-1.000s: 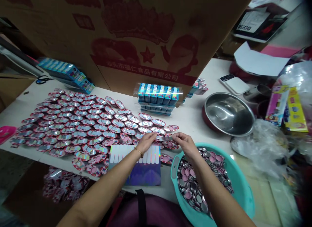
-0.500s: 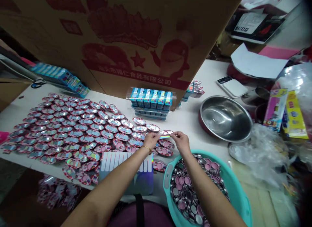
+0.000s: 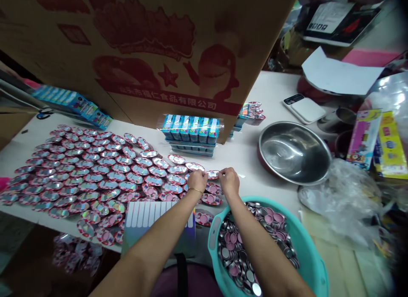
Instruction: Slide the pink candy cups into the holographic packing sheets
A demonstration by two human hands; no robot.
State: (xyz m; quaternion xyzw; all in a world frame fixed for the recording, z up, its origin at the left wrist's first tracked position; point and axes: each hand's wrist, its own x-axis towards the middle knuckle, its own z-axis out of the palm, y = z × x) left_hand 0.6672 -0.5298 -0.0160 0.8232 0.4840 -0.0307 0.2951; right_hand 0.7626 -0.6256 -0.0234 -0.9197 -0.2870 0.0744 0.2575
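Note:
My left hand (image 3: pixel 196 181) is closed, its fingertips at the left end of an oval red-and-white packet (image 3: pixel 213 175). At the packet's other end, my right hand (image 3: pixel 229 181) is pinched too. Between them a shiny sticker strip lies along the packet's top, its ends under my fingertips. Just in front are oval packets with pink round centres (image 3: pixel 211 199). To the left spread many similar packets (image 3: pixel 105 165) topped with silvery strips. Below my left forearm lies a holographic sticker sheet (image 3: pixel 145 215) with pale strips, partly covered by the arm.
A turquoise basin (image 3: pixel 314 263) holds small round tins, pink and silver, under my right forearm. Behind stands a large printed carton (image 3: pixel 143 88) with wrapped blue boxes (image 3: pixel 190 129) before it. At right are a steel bowl (image 3: pixel 295 152), a scale (image 3: pixel 304 109) and crumpled plastic (image 3: pixel 347 195).
The shiny strip, held stretched between my hands before, is now down on the oval packet. Both hands have lowered onto its ends. The view has shifted slightly.

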